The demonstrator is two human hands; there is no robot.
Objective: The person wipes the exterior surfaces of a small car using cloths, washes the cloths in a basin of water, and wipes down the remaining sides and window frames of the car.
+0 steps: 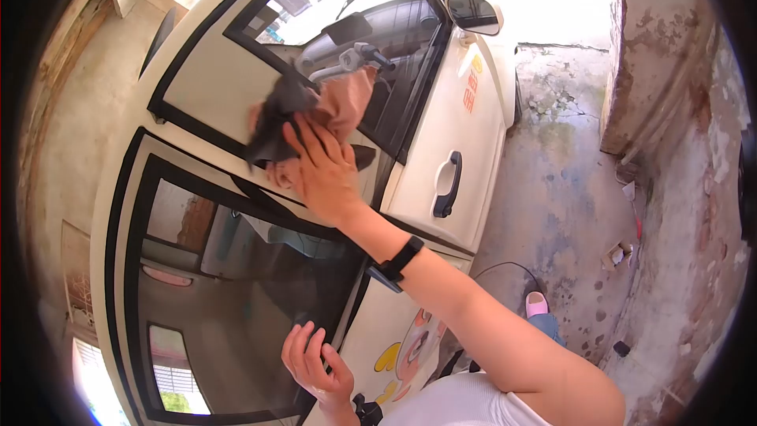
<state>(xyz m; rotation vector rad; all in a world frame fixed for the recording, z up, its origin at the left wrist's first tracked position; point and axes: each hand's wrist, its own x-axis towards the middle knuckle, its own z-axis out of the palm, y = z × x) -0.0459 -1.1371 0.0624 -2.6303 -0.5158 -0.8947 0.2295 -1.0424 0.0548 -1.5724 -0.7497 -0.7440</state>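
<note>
My right hand point(327, 173) presses a crumpled pink and dark grey cloth point(347, 104) against the side of a cream-coloured car point(201, 91), on the pillar area behind the front door window point(398, 35). The fingers are spread over the cloth, whose dark part is slightly blurred. A black band circles that wrist. Lower down, my left hand point(319, 363) is raised near the rear door window point(252, 308), with loosely curled fingers apart and nothing in them. It appears clear of the glass.
A side mirror point(475, 14) juts out at the front, and a black door handle point(449, 185) sits on the front door. The stained concrete floor point(552, 158) runs between car and peeling wall point(678, 268). A thin dark cable or hose point(509, 263) lies near my pink shoe point(536, 303).
</note>
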